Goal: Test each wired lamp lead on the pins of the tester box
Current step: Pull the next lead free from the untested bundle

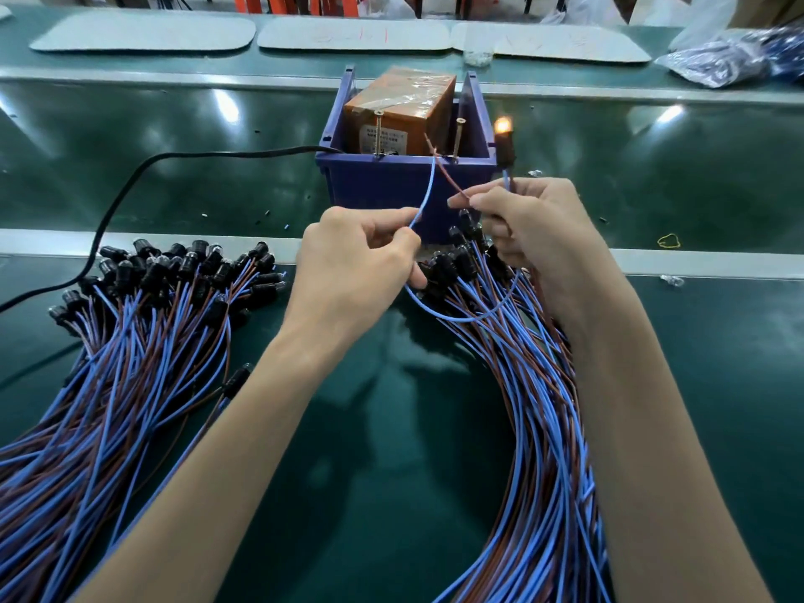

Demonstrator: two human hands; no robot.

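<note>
Green bench [696, 176], tester box [391, 185] at upper centre: left hand [361, 258] pinches the blue wire [428, 185], right hand [526, 224] pinches the brown wire [448, 178] and holds the lit lamp [504, 139], both ends near the pins [457, 137]; leads judged light and limp, best gripped close to their tips.

My green bench [130, 132], light glare on it | 12 o'clock: three grey mats [143, 32], orange chair legs [261, 2] behind | 2 o'clock: plastic bags [718, 63]
</note>
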